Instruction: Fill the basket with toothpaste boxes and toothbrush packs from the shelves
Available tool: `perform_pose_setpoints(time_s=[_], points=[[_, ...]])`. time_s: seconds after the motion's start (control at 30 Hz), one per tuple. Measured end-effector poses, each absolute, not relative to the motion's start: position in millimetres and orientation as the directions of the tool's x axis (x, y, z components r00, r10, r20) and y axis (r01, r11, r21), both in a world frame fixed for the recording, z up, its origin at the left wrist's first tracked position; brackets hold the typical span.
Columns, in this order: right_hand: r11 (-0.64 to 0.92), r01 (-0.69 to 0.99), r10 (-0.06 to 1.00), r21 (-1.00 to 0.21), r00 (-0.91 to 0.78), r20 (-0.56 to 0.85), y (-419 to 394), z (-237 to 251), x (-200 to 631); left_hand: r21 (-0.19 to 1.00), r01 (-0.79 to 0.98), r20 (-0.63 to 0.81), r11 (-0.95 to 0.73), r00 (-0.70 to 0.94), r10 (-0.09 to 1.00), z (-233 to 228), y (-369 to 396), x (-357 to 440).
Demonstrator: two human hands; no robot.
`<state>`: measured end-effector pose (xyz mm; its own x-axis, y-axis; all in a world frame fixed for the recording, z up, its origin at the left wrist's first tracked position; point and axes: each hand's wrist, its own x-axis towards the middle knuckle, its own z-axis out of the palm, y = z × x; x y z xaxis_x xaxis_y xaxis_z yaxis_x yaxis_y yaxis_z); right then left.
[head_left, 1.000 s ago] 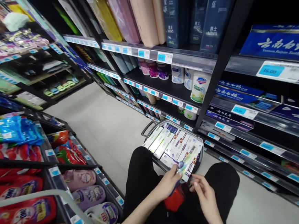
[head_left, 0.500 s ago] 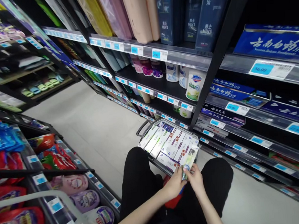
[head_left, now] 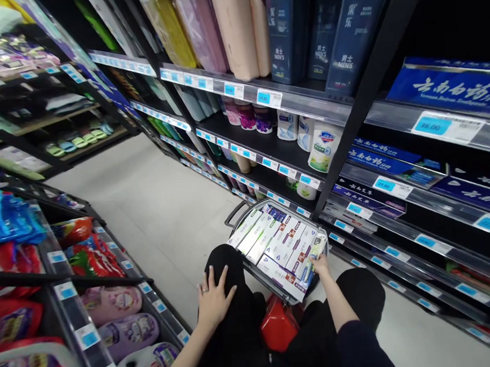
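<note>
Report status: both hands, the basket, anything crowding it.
Left hand flat on knee, holding nothing. Right hand on a toothpaste box at the basket edge; grip unclear. Basket full, shelf close alongside.

Black trousers, bare forearms, ring on left hand point(head_left: 214, 299).

Left hand point(head_left: 214, 299) left the packet point(head_left: 314, 252) (now on knee).

Two hands: left hand point(head_left: 214, 299), right hand point(head_left: 320, 266). One wire basket point(head_left: 252, 270) holding roughly seven toothpaste boxes point(head_left: 283, 240). One red stool point(head_left: 278, 325). Two navy men's packs point(head_left: 354, 28) on the upper shelf point(head_left: 306, 99).
</note>
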<state>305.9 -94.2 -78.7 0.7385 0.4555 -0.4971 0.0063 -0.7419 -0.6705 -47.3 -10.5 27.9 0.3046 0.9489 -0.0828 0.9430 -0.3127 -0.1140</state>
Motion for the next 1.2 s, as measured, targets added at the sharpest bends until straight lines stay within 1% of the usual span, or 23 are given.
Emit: perform_pose_setpoints(time_s=[0.1,0.2,0.43,0.67,0.87,1.1,1.2], points=[[-0.802,0.071,0.442,-0.593,0.739,-0.509,-105.6,-83.8,305.9,-0.056,0.953,-0.068,-0.297,0.293,0.954,24.7,-8.6,-54.4],[-0.822,0.135,0.450,-0.553,0.749,-0.486,-116.3,-84.6,304.8,-0.044,0.962,-0.060,-0.269,0.267,0.962,24.9,-10.1,-48.7],[-0.796,0.225,0.518,-0.562,0.735,-0.439,-115.6,-86.3,301.6,-0.050,0.957,-0.041,-0.285,0.284,0.958,20.4,-9.2,-45.7],[-0.769,0.271,0.563,-0.579,0.717,-0.411,-114.9,-86.9,299.4,-0.027,0.962,-0.064,-0.270,0.268,0.961,24.6,-10.0,-45.7],[-0.684,0.402,0.672,-0.609,0.672,-0.311,-117.4,-82.3,292.9,-0.016,0.965,-0.083,-0.263,0.261,0.962,26.5,-9.8,-43.4],[-0.654,0.518,0.727,-0.551,0.631,-0.269,-117.4,-83.5,290.4,-0.029,0.960,-0.055,-0.278,0.277,0.959,24.9,-10.6,-45.1],[-0.662,0.528,0.726,-0.532,0.629,-0.279,-117.4,-84.1,290.8,-0.029,0.960,-0.048,-0.277,0.276,0.960,24.6,-11.6,-45.5]])
